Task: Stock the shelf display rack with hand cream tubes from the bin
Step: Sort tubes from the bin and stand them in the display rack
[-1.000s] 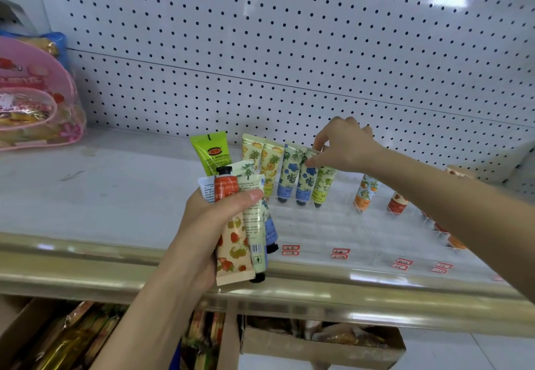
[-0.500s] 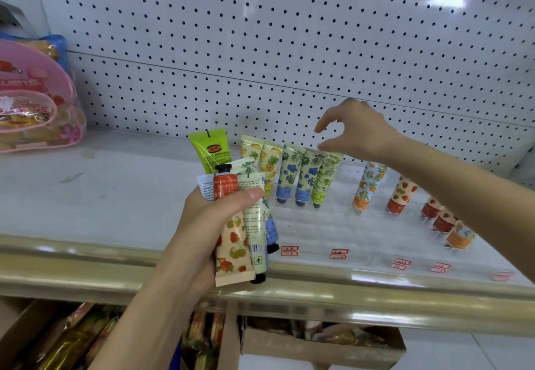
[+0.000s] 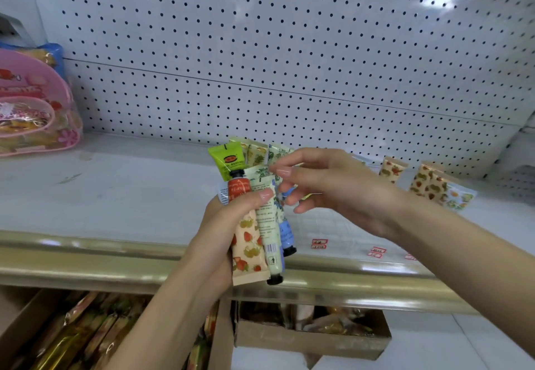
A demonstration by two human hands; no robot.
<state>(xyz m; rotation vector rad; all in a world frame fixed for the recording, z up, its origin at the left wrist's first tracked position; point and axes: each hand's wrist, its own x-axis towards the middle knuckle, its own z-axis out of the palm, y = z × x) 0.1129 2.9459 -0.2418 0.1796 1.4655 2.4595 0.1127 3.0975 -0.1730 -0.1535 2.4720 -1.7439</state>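
I see a shop shelf [image 3: 115, 195] from above, backed by a white pegboard [image 3: 260, 51].

My left hand [image 3: 223, 242] is raised in front of the shelf's front edge, near its middle. It grips a fanned bundle of hand cream tubes [image 3: 267, 224], with the thumb pressed across the front of them. The bundle includes:
- a strawberry-print tube [image 3: 249, 253]
- a pale green tube [image 3: 270, 222] with its black cap pointing down
- a blue tube [image 3: 286, 232]
- an orange tube [image 3: 238, 188] with its black cap pointing up
- a bright green tube [image 3: 227, 159] poking out at the top

My right hand [image 3: 338, 187] hovers just to the right of the bundle's upper end. Its fingers [image 3: 289, 171] are loosely spread and gently curved, and I can see nothing held in them. The index fingertip is at the top edge of the pale green tube, though I cannot tell whether it touches.

A clear display rack [image 3: 341, 230] sits on the right half of the shelf, with red price labels [image 3: 318, 244] along its front edge. More tubes stand in its back row. One group [image 3: 256, 152] is partly hidden behind my hands. Strawberry-print ones [image 3: 390, 169] and others [image 3: 428, 185] stand further towards the shelf's right end.

At the shelf's left end lies a pink plastic bag [image 3: 34, 109]. Below the shelf's golden front rail [image 3: 86, 256] sit open cardboard boxes [image 3: 312, 340] of packaged goods.
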